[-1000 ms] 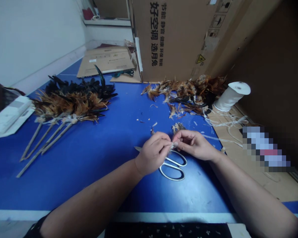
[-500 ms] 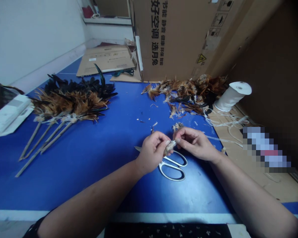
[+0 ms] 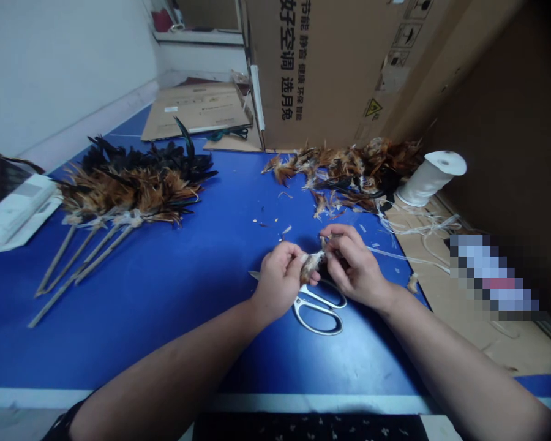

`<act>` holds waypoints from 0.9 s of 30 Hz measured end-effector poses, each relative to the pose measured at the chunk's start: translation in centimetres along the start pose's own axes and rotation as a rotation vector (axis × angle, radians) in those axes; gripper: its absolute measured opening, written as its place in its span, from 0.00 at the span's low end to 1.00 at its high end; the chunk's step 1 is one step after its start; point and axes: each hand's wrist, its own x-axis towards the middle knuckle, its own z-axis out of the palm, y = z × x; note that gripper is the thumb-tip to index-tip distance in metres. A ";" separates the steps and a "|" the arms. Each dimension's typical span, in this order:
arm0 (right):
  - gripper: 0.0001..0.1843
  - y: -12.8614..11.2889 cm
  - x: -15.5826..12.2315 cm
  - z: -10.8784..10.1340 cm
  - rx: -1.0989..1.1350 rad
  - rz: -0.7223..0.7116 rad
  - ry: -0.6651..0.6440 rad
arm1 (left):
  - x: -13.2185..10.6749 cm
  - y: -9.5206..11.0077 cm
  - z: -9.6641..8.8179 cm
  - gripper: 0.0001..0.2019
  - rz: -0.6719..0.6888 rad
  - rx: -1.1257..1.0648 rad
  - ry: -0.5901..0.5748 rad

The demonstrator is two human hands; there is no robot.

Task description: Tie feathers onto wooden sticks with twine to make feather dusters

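A small bunch of brown feathers [image 3: 310,267] is pinched in my left hand [image 3: 279,278], its pale fluffy end pointing up to the right. My right hand [image 3: 356,263] has its thumb and fingers closed at that pale end, on a wisp of feather. Beneath the hands lies a pair of scissors [image 3: 319,318], silver handles towards me and part of the blades covered by my left hand. A white string [image 3: 386,250] runs from near my right hand off to the right.
Several feather dusters [image 3: 133,190] with wooden sticks lie left on the blue table [image 3: 174,343]. Loose feathers [image 3: 349,165] are heaped before a large cardboard box [image 3: 330,73]. A spool of white string [image 3: 425,180] stands at right. Beside it is flat cardboard with a pixelated object [image 3: 493,272].
My right hand has shifted slightly and its fingers have lifted and turned at the end of the feather bunch. My left hand keeps hold, and more of the bunch shows.
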 end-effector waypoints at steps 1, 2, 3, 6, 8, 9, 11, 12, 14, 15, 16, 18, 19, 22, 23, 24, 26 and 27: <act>0.09 -0.1 0.0 0.1 -0.009 0.003 0.011 | 0.0 0.0 0.1 0.13 0.013 0.015 0.026; 0.09 -0.2 0.0 0.2 -0.014 0.003 0.019 | 0.0 0.0 0.1 0.14 0.022 0.025 0.049; 0.09 -0.3 0.0 0.2 -0.016 0.002 0.027 | 0.1 0.0 0.1 0.14 0.023 0.020 0.063; 0.07 -0.4 0.2 0.1 -0.003 -0.002 0.035 | 0.2 0.2 0.1 0.17 -0.033 -0.082 0.040; 0.06 -0.3 0.3 0.0 0.014 0.001 0.021 | 0.3 0.5 0.0 0.19 -0.069 -0.158 0.012; 0.05 -0.2 0.4 -0.1 0.022 0.002 0.008 | 0.3 0.7 -0.1 0.20 -0.079 -0.186 0.003; 0.05 -0.1 0.4 -0.2 0.038 0.002 -0.023 | 0.3 1.0 -0.2 0.23 -0.101 -0.234 -0.014; 0.05 -0.1 0.3 -0.2 0.045 -0.002 -0.038 | 0.3 1.1 -0.3 0.24 -0.125 -0.250 -0.031; 0.06 -0.2 0.2 -0.1 0.054 -0.009 -0.068 | 0.3 1.4 -0.5 0.27 -0.209 -0.253 -0.100; 0.06 -0.2 0.2 -0.1 0.058 -0.012 -0.078 | 0.3 1.5 -0.7 0.27 -0.254 -0.238 -0.142; 0.06 -0.3 0.1 0.0 0.061 -0.012 -0.085 | 0.3 1.6 -0.8 0.27 -0.292 -0.218 -0.182; 0.06 -0.4 0.1 0.0 0.066 -0.006 -0.092 | 0.3 1.8 -1.0 0.24 -0.340 -0.193 -0.248; 0.06 -0.4 0.1 0.1 0.069 -0.004 -0.092 | 0.3 1.8 -1.2 0.23 -0.353 -0.187 -0.272; 0.06 -0.6 0.2 0.1 0.103 0.004 -0.069 | 0.4 1.9 -1.3 0.21 -0.362 -0.205 -0.283; 0.06 -0.6 0.1 0.2 0.124 0.013 -0.055 | 0.4 1.9 -1.4 0.21 -0.361 -0.219 -0.272; 0.06 -0.7 0.1 0.2 0.152 0.031 -0.041 | 0.5 2.0 -1.4 0.21 -0.356 -0.238 -0.253; 0.11 -0.7 -0.1 0.2 0.234 0.103 -0.052 | 0.6 2.1 -1.5 0.21 -0.335 -0.283 -0.211; 0.16 -0.7 -0.2 0.2 0.286 0.149 -0.085 | 0.7 2.2 -1.5 0.21 -0.318 -0.298 -0.191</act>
